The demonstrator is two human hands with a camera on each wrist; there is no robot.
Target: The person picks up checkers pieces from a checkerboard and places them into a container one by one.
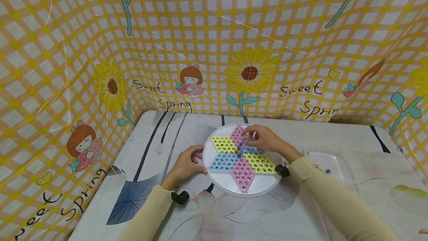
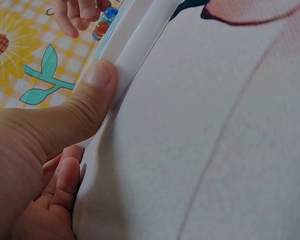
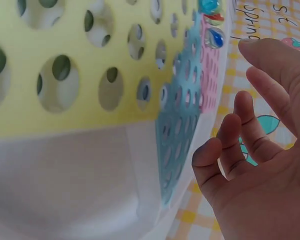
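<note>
At the left, we see the left hand [image 1: 183,164] gripping the rim of the round Chinese checkers board [image 1: 264,183] at its nine o'clock, while blue and orange glass marbles [image 1: 239,156] cluster on the board just off centre, toward eleven o'clock. Above its one o'clock side, we find the right hand [image 1: 264,138] released, its fingers apart, and farther out at three o'clock we see a blue marble [image 1: 328,171] in a shallow tray [image 1: 335,162].

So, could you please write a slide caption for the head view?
Left hand holds a round star-patterned board; right hand hovers near the marbles.
</note>
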